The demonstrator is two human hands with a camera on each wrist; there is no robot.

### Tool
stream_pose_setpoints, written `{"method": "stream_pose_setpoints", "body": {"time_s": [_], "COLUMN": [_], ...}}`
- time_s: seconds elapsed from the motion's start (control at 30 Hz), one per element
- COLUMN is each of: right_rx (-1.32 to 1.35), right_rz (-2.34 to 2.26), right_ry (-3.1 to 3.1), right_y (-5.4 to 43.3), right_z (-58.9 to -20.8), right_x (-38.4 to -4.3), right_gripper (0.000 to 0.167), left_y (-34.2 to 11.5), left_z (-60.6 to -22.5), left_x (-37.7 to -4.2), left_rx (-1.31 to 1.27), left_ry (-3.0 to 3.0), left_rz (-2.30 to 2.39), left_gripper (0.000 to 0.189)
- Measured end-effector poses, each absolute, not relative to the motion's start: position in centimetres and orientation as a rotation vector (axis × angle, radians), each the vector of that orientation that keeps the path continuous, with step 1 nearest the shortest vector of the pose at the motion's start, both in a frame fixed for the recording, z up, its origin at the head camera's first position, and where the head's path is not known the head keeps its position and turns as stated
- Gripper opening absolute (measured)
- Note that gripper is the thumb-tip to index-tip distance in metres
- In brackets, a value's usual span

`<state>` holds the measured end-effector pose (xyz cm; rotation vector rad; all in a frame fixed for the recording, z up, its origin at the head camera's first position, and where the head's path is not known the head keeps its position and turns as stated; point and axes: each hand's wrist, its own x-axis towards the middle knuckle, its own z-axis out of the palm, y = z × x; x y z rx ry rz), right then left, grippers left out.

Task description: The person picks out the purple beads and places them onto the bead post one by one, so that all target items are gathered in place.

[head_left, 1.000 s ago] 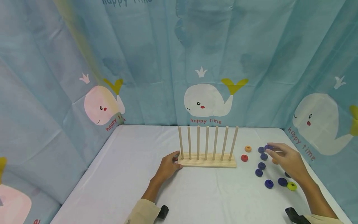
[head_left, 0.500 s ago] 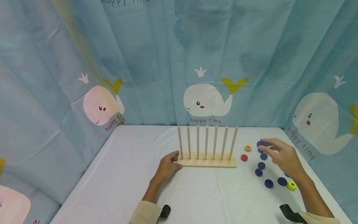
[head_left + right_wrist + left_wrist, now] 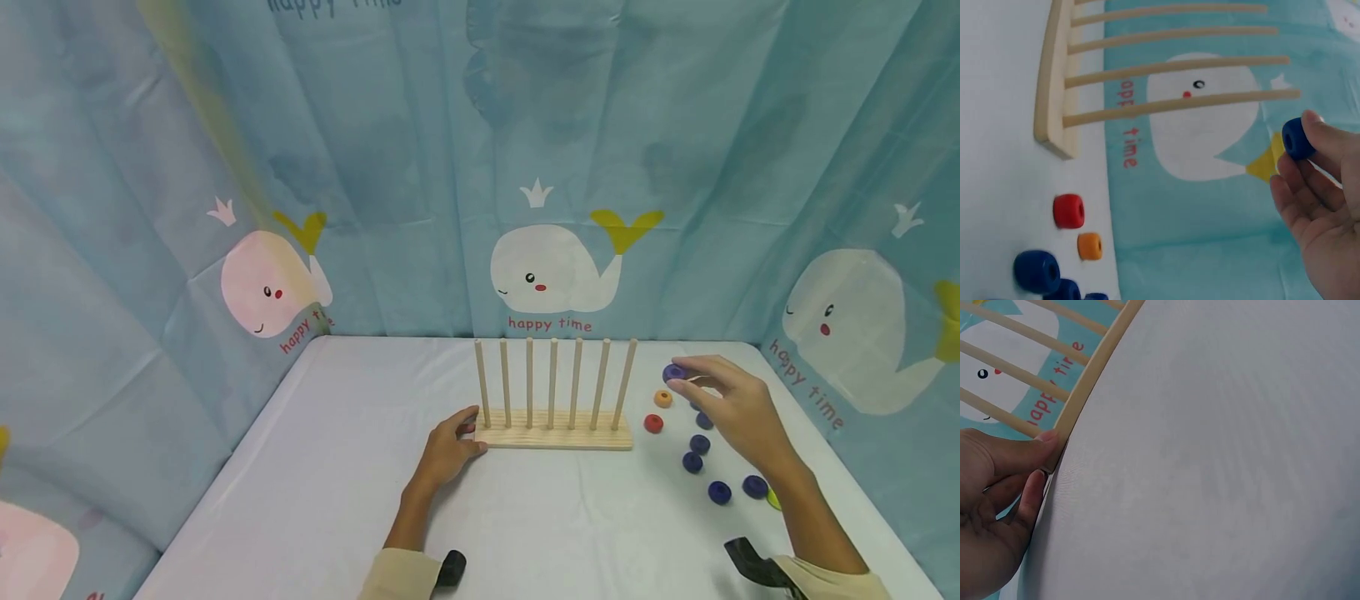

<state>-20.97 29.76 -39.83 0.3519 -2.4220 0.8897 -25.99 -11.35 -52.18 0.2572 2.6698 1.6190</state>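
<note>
A wooden peg rack [image 3: 555, 439] with a row of several upright bare pegs stands on the white table. My left hand [image 3: 446, 451] grips the left end of its base, thumb at the front edge; the left wrist view shows the thumb [image 3: 1025, 452] and fingers pinching the base corner. Held up between the thumb and fingers of my right hand [image 3: 738, 410] is a blue bead [image 3: 673, 372] with a hole through it. In the right wrist view this blue bead [image 3: 1298, 139] is close to the tip of the nearest peg [image 3: 1210, 102], with a gap between.
Right of the rack lie a red bead [image 3: 653, 423], an orange bead [image 3: 663, 398] and several blue beads [image 3: 692, 462]. A yellow bead [image 3: 774, 498] is partly covered by my right forearm. Behind the table hangs a blue whale-print curtain [image 3: 420, 275].
My right hand has lifted the blue bead from among the others and carried it left toward the rack. The left hand stays on the base's end.
</note>
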Motion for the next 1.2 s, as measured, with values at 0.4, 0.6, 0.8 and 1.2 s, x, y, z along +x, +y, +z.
{"method": "stream_pose_setpoints", "body": {"time_s": [0.4,0.6,0.8,1.2], "right_rx": [0.484,0.553,0.608,0.74], "right_rz": [0.917,0.976,1.004,1.044], "right_ry": [-2.328,-2.3,-2.29,-2.248], "right_y": [26.8,25.2,23.5,20.3], "right_z": [-38.0,-37.3,-36.8,-36.1], "right_x": [-21.3,-21.8,-22.1,-23.0], "right_gripper": [0.035,0.036,0.034,0.034], "left_y": [-11.3,-11.5,-11.5,-11.3], "left_z": [-52.3,-52.3,-52.5,-52.5], "left_x": [-25.8,-25.6,-25.5,-25.6], "left_rx": [0.268,0.277,0.293,0.277], "left_ry": [2.645,2.627,2.622,2.62], "left_rz": [1.657,1.677,1.681,1.695], "left_gripper": [0.064,0.063,0.062,0.063]}}
